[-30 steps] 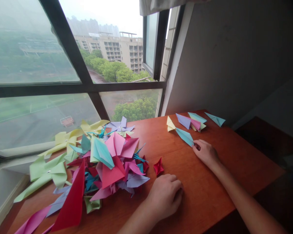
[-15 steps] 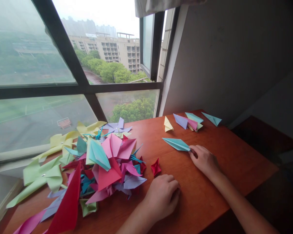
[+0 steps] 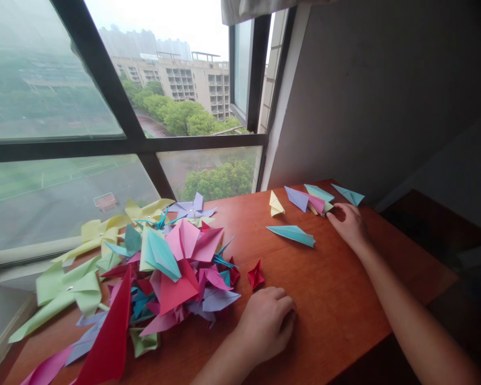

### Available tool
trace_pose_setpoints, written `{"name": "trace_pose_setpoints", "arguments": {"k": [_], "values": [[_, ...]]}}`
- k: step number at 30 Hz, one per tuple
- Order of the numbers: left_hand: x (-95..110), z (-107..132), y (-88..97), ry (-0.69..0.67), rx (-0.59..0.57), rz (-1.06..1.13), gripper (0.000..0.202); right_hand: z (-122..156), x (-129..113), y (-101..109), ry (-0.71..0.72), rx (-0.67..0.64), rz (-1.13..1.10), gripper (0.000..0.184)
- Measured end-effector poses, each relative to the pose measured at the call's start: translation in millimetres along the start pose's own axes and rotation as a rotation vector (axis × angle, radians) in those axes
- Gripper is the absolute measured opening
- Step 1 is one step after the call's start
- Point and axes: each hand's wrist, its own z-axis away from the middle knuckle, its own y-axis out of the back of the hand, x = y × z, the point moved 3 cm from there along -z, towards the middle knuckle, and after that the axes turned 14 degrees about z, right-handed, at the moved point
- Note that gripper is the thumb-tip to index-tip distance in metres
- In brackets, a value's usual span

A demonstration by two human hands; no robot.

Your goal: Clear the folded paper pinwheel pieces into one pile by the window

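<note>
My right hand [image 3: 348, 223] is at the back right of the table, thumb and fingers apart, beside a cluster of folded paper planes. The pale green paper plane [image 3: 325, 209] lies closest to its fingertips; whether they touch, I cannot tell. Around it are a purple plane [image 3: 296, 199], a pink plane [image 3: 316, 203] and a blue plane [image 3: 319, 192]. Another blue paper plane [image 3: 292, 234] lies alone, nearer to me. My left hand [image 3: 266, 323] rests on the table with its fingers curled in, holding nothing visible. Just beyond it sits a small red folded paper piece [image 3: 256, 276].
A heap of colourful origami [image 3: 180, 286] covers the left of the table [image 3: 324, 315]. Green and yellow paper pinwheels [image 3: 70, 289] lie along the window side. Further back are a yellow folded paper [image 3: 276, 204] and one more blue plane [image 3: 348, 194]. The window frame [image 3: 200, 143] borders the table.
My right hand has let go of the lone blue plane and moved back and right to the cluster of planes. That blue plane stays on the table. My left hand has not moved.
</note>
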Motion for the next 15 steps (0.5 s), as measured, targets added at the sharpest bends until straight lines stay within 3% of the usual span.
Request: {"name": "trace_pose_setpoints", "arguments": {"k": [5,8,15], "values": [[0,1,0.2,0.017,0.008,0.001,0.01,-46,8,-18,-0.13,-0.004,-0.061,0.048],[0,1,0.3,0.019,0.007,-0.004,0.009,-65,7,-32,-0.126,-0.045,-0.102,0.049],[1,1,1.2,0.017,0.003,-0.013,0.008,-73,-2,-67,-0.098,-0.286,-0.065,0.046]]}}
